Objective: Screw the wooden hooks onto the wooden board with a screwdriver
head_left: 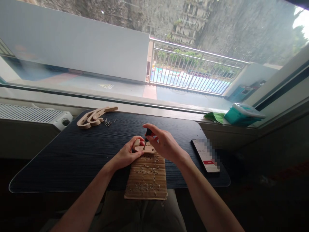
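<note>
My left hand [127, 152] is closed round the left end of a pale wooden hook [139, 148], pressing it down on a piece of corrugated cardboard [147, 180]. Upright over the hook stands a screwdriver [148, 132] with a black handle, gripped from above by the fingers of my right hand [165, 141]. Its metal shaft meets the wood near the left end. A dark hole shows further right in the hook. Many small punctures and torn bits mark the cardboard, which overhangs the table's front edge.
Several more curved wooden hooks [93, 117] lie at the table's back left, beside loose screws [109, 122]. On the right of the dark table [79, 161] rests a phone [206, 156]. A teal box [241, 114] and green cloth [214, 117] sit on the windowsill; a radiator [36, 114] stands left.
</note>
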A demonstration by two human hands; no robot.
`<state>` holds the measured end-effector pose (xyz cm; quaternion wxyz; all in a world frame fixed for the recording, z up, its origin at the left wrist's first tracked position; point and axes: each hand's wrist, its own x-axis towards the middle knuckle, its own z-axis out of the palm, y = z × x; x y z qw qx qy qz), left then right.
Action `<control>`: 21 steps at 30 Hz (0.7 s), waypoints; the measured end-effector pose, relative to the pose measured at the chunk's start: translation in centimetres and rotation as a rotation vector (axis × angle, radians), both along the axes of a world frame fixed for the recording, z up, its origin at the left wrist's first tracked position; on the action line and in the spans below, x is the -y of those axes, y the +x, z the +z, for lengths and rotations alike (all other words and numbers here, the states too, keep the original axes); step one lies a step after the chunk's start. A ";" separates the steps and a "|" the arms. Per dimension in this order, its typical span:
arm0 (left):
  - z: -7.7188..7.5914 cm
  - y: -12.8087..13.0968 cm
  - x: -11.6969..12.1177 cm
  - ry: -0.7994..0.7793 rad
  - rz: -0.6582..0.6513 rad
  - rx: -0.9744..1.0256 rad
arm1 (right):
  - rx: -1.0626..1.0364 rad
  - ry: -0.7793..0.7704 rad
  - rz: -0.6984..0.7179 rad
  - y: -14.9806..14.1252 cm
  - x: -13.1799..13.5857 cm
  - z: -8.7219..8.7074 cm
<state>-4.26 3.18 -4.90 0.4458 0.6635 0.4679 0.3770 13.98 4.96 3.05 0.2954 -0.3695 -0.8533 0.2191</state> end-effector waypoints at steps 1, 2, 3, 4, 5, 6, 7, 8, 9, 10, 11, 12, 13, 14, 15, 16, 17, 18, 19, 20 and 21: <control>0.0 0.0 0.0 0.002 0.001 -0.005 | -0.003 -0.002 -0.013 0.0 0.0 -0.1; 0.0 0.0 0.0 0.004 0.001 -0.010 | -0.002 -0.001 -0.023 0.1 0.0 -0.2; 0.0 0.0 0.0 0.004 0.000 -0.014 | 0.000 0.004 -0.031 0.1 0.0 -0.2; 0.0 0.0 0.0 0.002 -0.001 -0.015 | 0.004 0.012 -0.035 0.0 0.1 -0.2; 0.1 0.0 0.1 -0.001 -0.003 -0.015 | 0.009 0.021 -0.036 0.0 0.1 -0.1; 0.1 0.1 0.2 -0.003 -0.001 -0.016 | 0.014 0.028 -0.034 -0.1 0.1 -0.1; 0.1 0.2 0.3 -0.001 0.006 -0.019 | 0.018 0.032 -0.030 -0.1 0.2 0.0; 0.1 0.3 0.5 0.003 0.019 -0.028 | 0.023 0.032 -0.022 -0.1 0.2 0.1; 0.1 0.3 0.8 0.009 0.036 -0.041 | 0.028 0.029 -0.011 -0.1 0.2 0.1; 0.0 0.4 1.0 0.017 0.054 -0.056 | 0.031 0.024 0.002 0.0 0.3 0.1; 0.0 0.5 1.2 0.026 0.071 -0.072 | 0.032 0.020 0.013 0.0 0.3 0.1; -0.1 0.5 1.4 0.034 0.083 -0.085 | 0.028 0.017 0.018 0.1 0.4 0.1; -0.1 0.5 1.5 0.043 0.092 -0.097 | 0.021 0.016 0.018 0.2 0.5 0.0; -0.2 0.6 1.6 0.052 0.097 -0.106 | 0.013 0.015 0.016 0.2 0.5 -0.1; -0.3 0.6 1.7 0.062 0.102 -0.111 | 0.004 0.015 0.013 0.3 0.6 -0.1; -0.4 0.7 1.8 0.069 0.107 -0.113 | -0.001 0.016 0.012 0.3 0.8 -0.2; -0.5 0.8 1.8 0.073 0.116 -0.112 | -0.004 0.019 0.011 0.3 0.9 -0.3; -0.6 0.9 1.9 0.076 0.131 -0.107 | -0.002 0.023 0.012 0.3 1.0 -0.3; -0.8 1.0 2.0 0.079 0.150 -0.102 | 0.002 0.028 0.009 0.3 1.1 -0.3; -0.9 1.2 2.1 0.083 0.173 -0.097 | 0.006 0.033 0.003 0.3 1.2 -0.3; -1.0 1.3 2.2 0.089 0.198 -0.094 | 0.010 0.036 -0.005 0.3 1.3 -0.3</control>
